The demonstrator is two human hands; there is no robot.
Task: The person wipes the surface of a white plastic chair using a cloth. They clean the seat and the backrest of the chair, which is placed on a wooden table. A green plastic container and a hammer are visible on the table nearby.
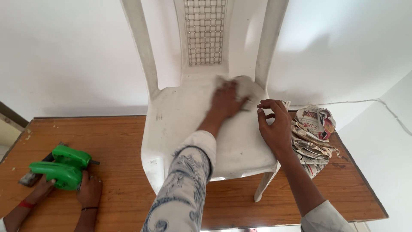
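Wiping a white chair on a wooden table.

Your left hand [225, 101] presses flat on a grey cloth [244, 88] at the back of the chair [180, 124] seat, 12 o'clock from you; your right hand [274, 126] lies open-fingered on the seat's edge at 1 o'clock, holding nothing. Smudges remain on the seat's near and left parts, so it looks part done. The table [116, 141] stands against white walls. Crumpled newspaper [313, 133] lies at 2 o'clock. At 9 o'clock another person's hands [88, 191] grip a green power tool [62, 165].
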